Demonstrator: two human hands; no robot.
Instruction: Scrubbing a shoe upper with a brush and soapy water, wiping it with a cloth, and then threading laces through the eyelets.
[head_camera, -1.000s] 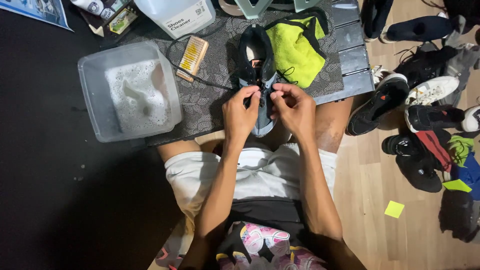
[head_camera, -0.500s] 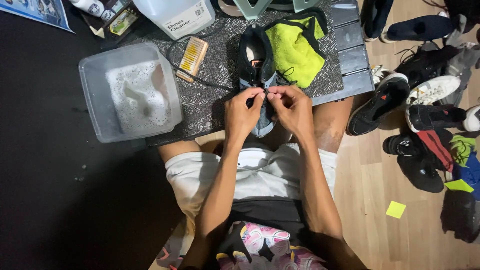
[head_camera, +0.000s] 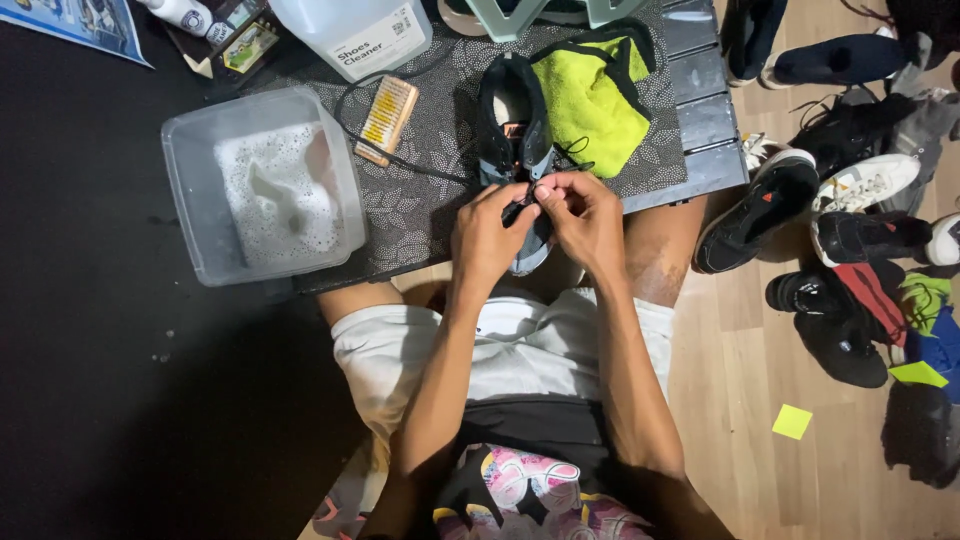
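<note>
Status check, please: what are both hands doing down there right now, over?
Left hand and right hand pinching black lace of dark grey sneaker. Sneaker lies on patterned mat, toe off edge. Yellow-green cloth alongside, nothing blocking.

Evenly lit from above — sharp, left side falls dark.

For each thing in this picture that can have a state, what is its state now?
Left hand: pinching the lace.
Right hand: pinching the lace.
Grey shoe: upright on the mat, opening up.
Black lace: held between both hands.
Plastic tub: open, holding foamy water.
Brush: lying flat, unused.
Yellow cloth: folded beside the shoe.
Cleaner jug: standing; cap out of view.
</note>
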